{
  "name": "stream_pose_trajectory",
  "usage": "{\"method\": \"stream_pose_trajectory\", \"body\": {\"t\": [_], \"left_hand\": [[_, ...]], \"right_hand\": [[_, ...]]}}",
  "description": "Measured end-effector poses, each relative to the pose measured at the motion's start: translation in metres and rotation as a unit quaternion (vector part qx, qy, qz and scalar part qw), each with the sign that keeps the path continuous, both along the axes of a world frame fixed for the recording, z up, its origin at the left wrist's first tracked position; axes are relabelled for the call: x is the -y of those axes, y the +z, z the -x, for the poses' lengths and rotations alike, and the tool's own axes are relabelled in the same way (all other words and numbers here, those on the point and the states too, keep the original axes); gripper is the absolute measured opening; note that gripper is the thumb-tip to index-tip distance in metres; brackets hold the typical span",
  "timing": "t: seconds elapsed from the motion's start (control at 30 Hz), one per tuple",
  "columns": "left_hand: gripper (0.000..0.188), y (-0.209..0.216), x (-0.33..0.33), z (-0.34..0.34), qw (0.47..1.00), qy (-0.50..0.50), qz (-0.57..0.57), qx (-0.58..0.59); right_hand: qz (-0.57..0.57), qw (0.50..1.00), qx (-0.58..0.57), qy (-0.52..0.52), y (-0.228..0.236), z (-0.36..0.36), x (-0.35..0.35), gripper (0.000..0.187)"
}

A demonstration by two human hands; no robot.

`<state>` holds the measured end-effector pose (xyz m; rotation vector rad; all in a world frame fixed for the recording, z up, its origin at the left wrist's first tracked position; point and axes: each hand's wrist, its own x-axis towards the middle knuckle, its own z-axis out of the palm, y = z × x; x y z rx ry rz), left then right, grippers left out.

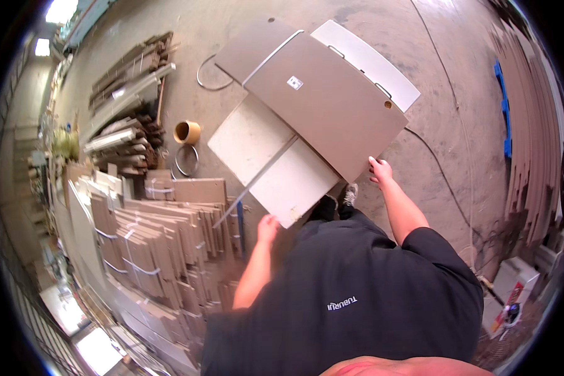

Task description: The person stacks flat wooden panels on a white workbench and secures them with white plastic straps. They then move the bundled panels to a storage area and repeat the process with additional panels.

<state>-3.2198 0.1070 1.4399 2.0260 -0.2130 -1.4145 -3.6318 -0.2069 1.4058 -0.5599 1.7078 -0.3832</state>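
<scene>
A large brown panel (pixel 332 100) with a small white label and a round hole lies slanted over other boards. My right hand (pixel 380 169) pinches its near right edge, fingers closed there. Beneath its left side are off-white panels (pixel 291 185), with a long grey strip (pixel 263 169) lying across them. My left hand (pixel 268 228) is at the near left edge of the off-white panels; its fingers are slightly blurred, so their grip is unclear. A white panel with two dark handles (pixel 366 62) shows beyond the brown one. Another brown board (pixel 250 47) sits at the far left.
Strapped brown boards (pixel 150 238) stand close on my left. Timber-like strips (pixel 131 78) are piled farther left, near a roll of tan tape (pixel 187 132) and a ring of band (pixel 187 160). A dark cable (pixel 442 172) crosses the floor; long brown panels (pixel 532 131) line the right.
</scene>
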Motion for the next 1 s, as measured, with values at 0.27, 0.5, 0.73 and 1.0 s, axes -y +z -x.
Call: {"method": "stream_pose_trajectory", "body": {"t": [0.27,0.5,0.73,1.0], "left_hand": [[0.074,-0.076,0.085,-0.076,0.906,0.394,0.062,-0.139],[0.020,-0.129,0.080,-0.133,0.785,0.616,0.068,-0.015],[0.003,-0.021,0.041,-0.178,0.743,0.647,0.137,0.105],[0.084,-0.088,0.087,-0.132,0.892,0.444,-0.061,-0.050]], "right_hand": [[-0.036,0.980,-0.095,0.170,0.048,0.075,-0.084,0.044],[0.053,0.959,-0.080,0.265,0.079,0.053,-0.054,0.042],[0.174,0.916,0.002,0.362,0.094,-0.053,0.029,0.038],[0.216,0.815,0.048,0.535,0.122,-0.107,0.086,0.035]]}}
